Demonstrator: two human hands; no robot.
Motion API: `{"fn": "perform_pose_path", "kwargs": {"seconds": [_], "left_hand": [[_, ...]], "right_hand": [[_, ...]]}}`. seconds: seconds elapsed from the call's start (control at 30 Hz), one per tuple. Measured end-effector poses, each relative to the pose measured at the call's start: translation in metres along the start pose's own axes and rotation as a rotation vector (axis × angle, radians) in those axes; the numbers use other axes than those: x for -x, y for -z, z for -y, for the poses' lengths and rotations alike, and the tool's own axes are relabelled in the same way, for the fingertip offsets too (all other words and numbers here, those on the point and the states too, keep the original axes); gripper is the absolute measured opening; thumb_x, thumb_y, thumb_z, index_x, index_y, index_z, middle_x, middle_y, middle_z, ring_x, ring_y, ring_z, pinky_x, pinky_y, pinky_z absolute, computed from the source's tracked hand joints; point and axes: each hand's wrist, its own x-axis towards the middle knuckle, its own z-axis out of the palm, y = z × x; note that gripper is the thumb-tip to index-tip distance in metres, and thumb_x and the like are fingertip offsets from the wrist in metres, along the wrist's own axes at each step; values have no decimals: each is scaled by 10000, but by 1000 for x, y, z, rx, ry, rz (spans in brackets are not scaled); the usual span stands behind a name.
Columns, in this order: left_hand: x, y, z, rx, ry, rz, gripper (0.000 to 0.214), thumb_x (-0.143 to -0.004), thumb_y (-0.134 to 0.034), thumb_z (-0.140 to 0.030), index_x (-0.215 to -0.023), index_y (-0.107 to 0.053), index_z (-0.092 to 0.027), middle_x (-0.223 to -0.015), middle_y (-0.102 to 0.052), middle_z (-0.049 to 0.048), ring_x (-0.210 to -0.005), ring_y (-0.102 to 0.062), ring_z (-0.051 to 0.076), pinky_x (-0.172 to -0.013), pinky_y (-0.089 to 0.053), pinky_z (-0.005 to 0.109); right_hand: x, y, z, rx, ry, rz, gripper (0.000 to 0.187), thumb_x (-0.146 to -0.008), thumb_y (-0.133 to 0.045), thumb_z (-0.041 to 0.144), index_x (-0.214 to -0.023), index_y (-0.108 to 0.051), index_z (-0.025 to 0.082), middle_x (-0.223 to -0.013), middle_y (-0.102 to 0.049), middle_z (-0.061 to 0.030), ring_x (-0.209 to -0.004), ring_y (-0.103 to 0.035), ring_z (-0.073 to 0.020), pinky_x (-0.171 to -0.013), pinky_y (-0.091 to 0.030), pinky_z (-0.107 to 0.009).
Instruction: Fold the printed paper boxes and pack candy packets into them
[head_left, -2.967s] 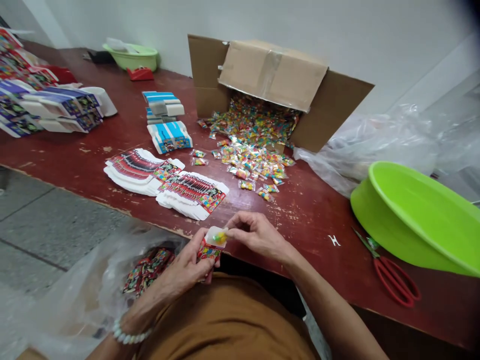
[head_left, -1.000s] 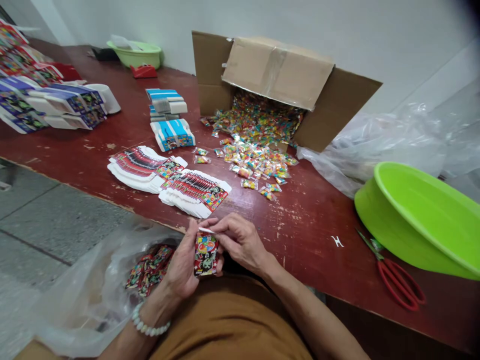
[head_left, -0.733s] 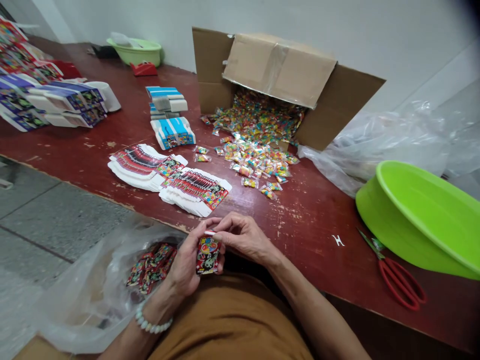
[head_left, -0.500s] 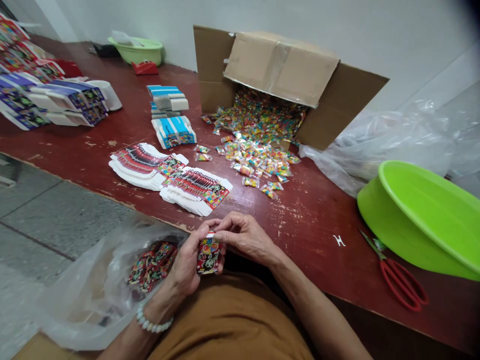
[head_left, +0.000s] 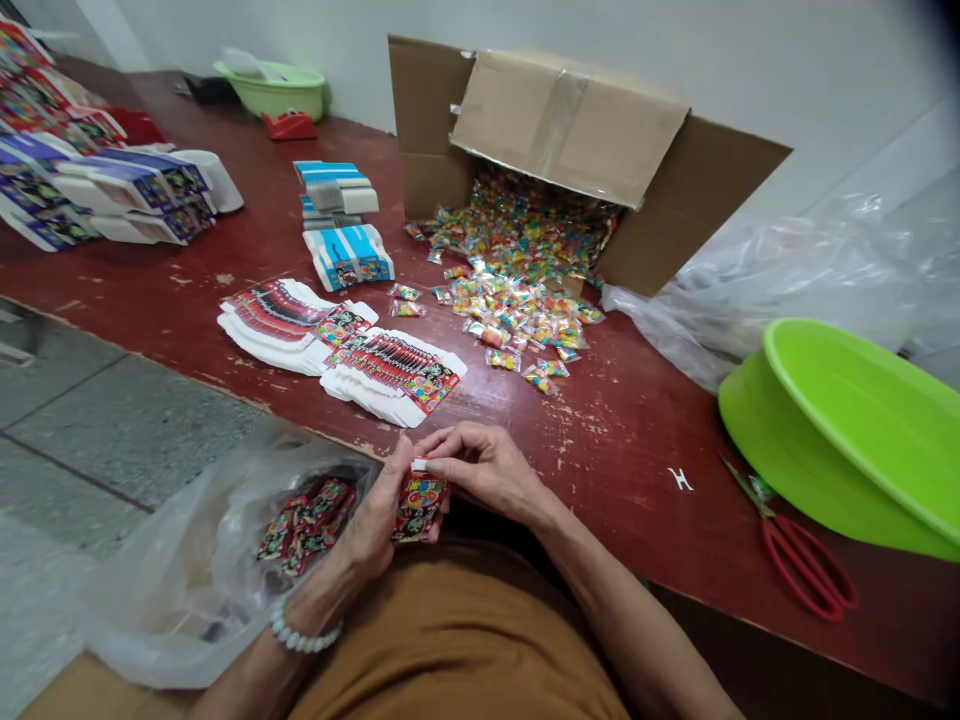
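One small red printed paperboard box [head_left: 418, 510] is held just inside the edge of the dark-red painted wooden bench [head_left: 622, 440], above the person's lap. Risk: its white top flap [head_left: 420, 465] looks thin, so uneven finger pressure could crease it or leave it unseated. A slip of the fingers could drop the box into the clear plastic bag [head_left: 180, 570] at 9 o'clock from the hands, among the other red printed boxes [head_left: 304, 525], or onto the floor. Loose candy sachets [head_left: 510, 320] lie at 1 o'clock, beyond reach of a slip; stacked white-backed flat cartons [head_left: 394, 385] sit at 12 o'clock, near but not touching.

Pose: left hand [head_left: 371, 525], wearing a white bead bracelet [head_left: 300, 633], is wrapped around the box's side, forearm running toward 7 o'clock. Right hand [head_left: 484, 465] enters from 5 o'clock, its fingertips [head_left: 433, 445] pinching the box's top end. Both hands are closed on the box; neither is released.
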Motion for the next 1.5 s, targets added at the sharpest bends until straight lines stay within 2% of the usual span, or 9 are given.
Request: {"fn": "perform_pose_path", "kwargs": {"seconds": [0.23,0.43,0.57,0.63,0.83,0.97,1.1,1.37,1.5], "left_hand": [[-3,-4,0,115,16,-20,607,-796,-684,-446,-1331,-602,-173,-626,-650,-16,-402,-560,166,-353,-476,261],[13,36,2,-128,-109,-217,630,-855,-616,-607,-1349,-546,-222,-679,-695,3,-488,-618,192,-466,-501,274],[41,97,-3,-697,-241,-662,644,-848,-645,-649,-1392,-562,-315,-1190,-735,93,-1134,-674,344,-914,-539,420],[50,118,-4,-822,-252,-722,668,-864,-599,-680,-1421,-540,-318,-1384,-645,114,-1308,-565,390,-1105,-406,545],[34,96,-8,-812,-438,-682,570,-883,-592,-635,-1328,-594,-279,-1355,-640,113,-1272,-578,360,-1101,-428,505],[12,59,-22,-875,-676,-610,508,-916,-623,-511,-1358,-583,-263,-1387,-612,111,-1263,-571,321,-1128,-400,452],[0,40,-43,-718,-733,-536,519,-867,-711,-473,-1326,-632,-245,-1352,-650,106,-1268,-575,313,-1133,-391,409],[2,1,-35,-11,172,390,571,-751,-791,-599,-1112,-746,-159,-926,-797,134,-817,-769,303,-777,-573,392],[5,-12,-22,12,130,390,497,-724,-860,-506,-1051,-742,-151,-757,-759,76,-700,-760,256,-720,-580,353]], "right_hand": [[17,-8,-5,681,365,13,57,-916,-686,210,-970,-703,209,-1119,-733,-94,-1052,-642,-220,-951,-487,-397],[-29,15,-20,551,93,-107,166,-965,-622,332,-986,-693,183,-959,-700,-49,-846,-652,-174,-789,-520,-305],[-75,41,-19,907,-45,-377,569,-880,-745,384,-1364,-564,146,-1309,-605,-163,-1129,-616,-268,-974,-487,-404],[-88,44,-18,1049,-101,-374,668,-852,-771,439,-1402,-524,152,-1423,-516,-191,-1287,-527,-323,-1036,-451,-452],[-94,34,-26,978,-174,-465,472,-779,-806,474,-1112,-633,188,-1248,-560,-125,-1162,-568,-296,-957,-467,-429],[-89,44,-29,505,-88,-604,316,-750,-768,422,-908,-600,206,-995,-613,-38,-919,-595,-209,-844,-479,-347],[-66,57,-14,293,-65,-485,338,-812,-676,523,-854,-598,197,-785,-622,5,-718,-568,-149,-711,-474,-277],[-21,36,20,-140,-43,-61,358,-741,-853,491,-857,-664,209,-836,-660,18,-751,-584,-126,-759,-490,-265],[-18,27,27,-174,-63,-23,357,-756,-841,501,-900,-689,212,-907,-675,2,-800,-602,-131,-789,-498,-269]]}}
